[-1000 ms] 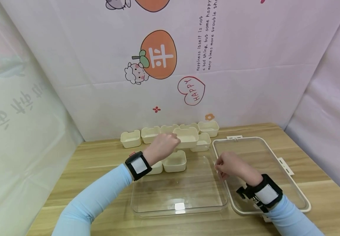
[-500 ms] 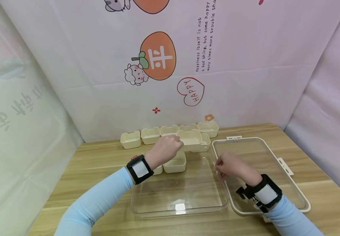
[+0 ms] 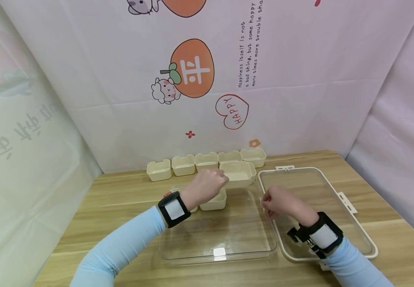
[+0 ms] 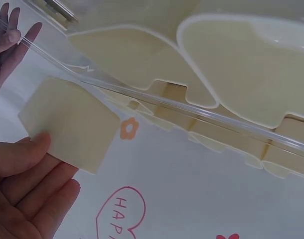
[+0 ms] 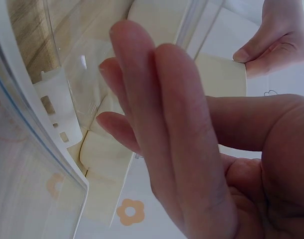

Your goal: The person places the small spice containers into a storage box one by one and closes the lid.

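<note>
Container [image 3: 237,175] in cream was held up at its left end by the left hand [image 3: 208,185], whose thumb and fingers pinched the wall between them. Seen from the left wrist, its plain outer face was turned to the camera and tilted, the thumb lying on one side of it. In the head view it showed over the far part of the clear bin [image 3: 217,261], to the right of the bin's middle, hiding most of another cream tub behind it.

Two inner tubs [image 4: 241,64] sat side by side within the bin, partly covered by the left forearm in the head view; the left wrist view showed their notched edges.

The right hand [image 3: 280,201] was at the bin's right-hand rim, near the lid. From the right wrist its fingers were fairly straight and lay close together, the thumb behind them; whether they touched the rim I could not tell.

Beyond the bin, a row of five tubs [image 3: 183,165] ran along the foot of the printed cloth [image 3: 293,59]. The lid [image 3: 311,187], see-through with a cream frame and side clips [image 3: 347,202], lay flat on the table [image 3: 85,227] just right of the bin. Light blue sleeves [image 3: 121,247] and black wrist straps [image 3: 174,209] covered the person's arms.
</note>
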Available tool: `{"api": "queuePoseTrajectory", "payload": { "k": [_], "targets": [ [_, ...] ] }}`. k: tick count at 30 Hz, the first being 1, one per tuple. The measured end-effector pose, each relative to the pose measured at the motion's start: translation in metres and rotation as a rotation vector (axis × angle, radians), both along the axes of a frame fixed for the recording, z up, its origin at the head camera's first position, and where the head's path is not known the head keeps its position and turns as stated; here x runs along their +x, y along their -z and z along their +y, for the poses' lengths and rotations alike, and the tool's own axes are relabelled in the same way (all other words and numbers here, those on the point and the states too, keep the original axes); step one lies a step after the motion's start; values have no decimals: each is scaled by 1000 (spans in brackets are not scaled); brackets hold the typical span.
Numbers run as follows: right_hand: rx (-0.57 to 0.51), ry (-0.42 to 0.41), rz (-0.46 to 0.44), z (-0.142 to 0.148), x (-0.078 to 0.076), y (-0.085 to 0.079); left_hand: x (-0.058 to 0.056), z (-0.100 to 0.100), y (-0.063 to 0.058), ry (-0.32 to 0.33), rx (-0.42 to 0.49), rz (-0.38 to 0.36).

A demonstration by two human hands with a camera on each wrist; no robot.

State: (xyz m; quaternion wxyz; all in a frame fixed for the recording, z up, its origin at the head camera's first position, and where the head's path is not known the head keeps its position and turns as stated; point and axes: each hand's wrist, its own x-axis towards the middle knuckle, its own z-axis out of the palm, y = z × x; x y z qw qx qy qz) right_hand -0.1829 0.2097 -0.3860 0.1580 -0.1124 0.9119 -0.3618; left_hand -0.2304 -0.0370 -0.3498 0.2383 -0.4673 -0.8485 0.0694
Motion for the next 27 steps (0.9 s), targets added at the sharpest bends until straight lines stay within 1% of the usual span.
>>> {"api": "queuePoseTrajectory", "payload": {
  "k": [4,9,17,24,27],
  "targets": [
    [3,1,-2,0,0,0,3,3,2,-4,-11,-11],
    [3,0,-2,0,0,0,6,6,3,1,-19,4],
    [-9,-4,3,0,-1,0,10,11,4,11,-40,-40],
    [-27,0,-12,0,-1,0,12,14,6,21,-83,-21],
    [-23,-6,-7,0,-2,1,13,15,7,26,-89,-24]
  ]
}}
